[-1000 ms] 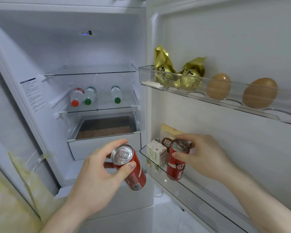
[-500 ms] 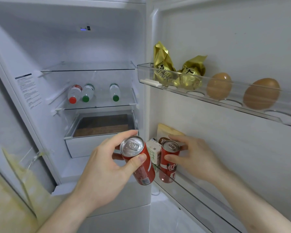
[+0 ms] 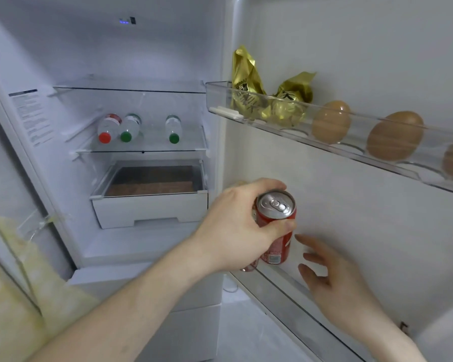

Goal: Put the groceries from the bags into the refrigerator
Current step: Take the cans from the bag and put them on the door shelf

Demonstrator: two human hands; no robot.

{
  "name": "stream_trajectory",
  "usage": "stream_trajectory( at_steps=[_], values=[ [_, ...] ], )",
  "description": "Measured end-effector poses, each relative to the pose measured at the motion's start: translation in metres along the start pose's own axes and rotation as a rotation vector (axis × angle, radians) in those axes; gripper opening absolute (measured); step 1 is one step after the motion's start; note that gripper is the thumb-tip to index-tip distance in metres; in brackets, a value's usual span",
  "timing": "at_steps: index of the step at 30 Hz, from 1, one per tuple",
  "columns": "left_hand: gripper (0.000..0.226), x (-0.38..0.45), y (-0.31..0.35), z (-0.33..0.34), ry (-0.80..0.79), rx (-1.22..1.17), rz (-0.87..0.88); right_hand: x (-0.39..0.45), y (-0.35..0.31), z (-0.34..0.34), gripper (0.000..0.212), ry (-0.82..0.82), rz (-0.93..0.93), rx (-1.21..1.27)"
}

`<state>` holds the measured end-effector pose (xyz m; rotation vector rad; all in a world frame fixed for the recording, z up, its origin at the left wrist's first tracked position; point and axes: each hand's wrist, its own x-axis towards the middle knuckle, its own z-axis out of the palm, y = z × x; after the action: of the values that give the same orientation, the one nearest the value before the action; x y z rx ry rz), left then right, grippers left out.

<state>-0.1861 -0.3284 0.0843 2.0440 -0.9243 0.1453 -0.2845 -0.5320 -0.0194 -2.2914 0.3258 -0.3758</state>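
Observation:
My left hand [image 3: 236, 226] grips a red soda can [image 3: 276, 223] by its upper part and holds it upright over the lower door shelf [image 3: 293, 296] of the open refrigerator. A sliver of a second red can [image 3: 249, 267] shows under that hand, standing in the same shelf. The carton and the packet behind are hidden by the hand. To the right of the held can my right hand [image 3: 332, 280] hovers over the shelf, its fingers spread and holding nothing.
The upper door shelf [image 3: 377, 155] holds two gold foil packets [image 3: 270, 100] and brown eggs [image 3: 394, 139]. Three bottles [image 3: 126, 128] lie on a glass shelf inside, above a drawer [image 3: 149, 205]. A yellowish plastic bag [image 3: 16, 296] hangs at the lower left.
My left hand carried its can rightward over the door shelf, in front of the first can. My right hand let go of the first can and drew back to the right.

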Motion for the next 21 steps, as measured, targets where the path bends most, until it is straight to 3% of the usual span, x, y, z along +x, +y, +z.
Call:
stream_trajectory(
  at_steps=[9, 21],
  values=[
    [0.051, 0.021, -0.023, 0.042, -0.196, 0.341, 0.052, 0.002, 0.006, 0.001, 0.057, -0.035, -0.015, -0.081],
    [0.055, 0.026, -0.039, 0.056, -0.221, 0.419, 0.100, -0.001, 0.005, 0.002, 0.059, -0.039, -0.002, -0.079]
  ],
)
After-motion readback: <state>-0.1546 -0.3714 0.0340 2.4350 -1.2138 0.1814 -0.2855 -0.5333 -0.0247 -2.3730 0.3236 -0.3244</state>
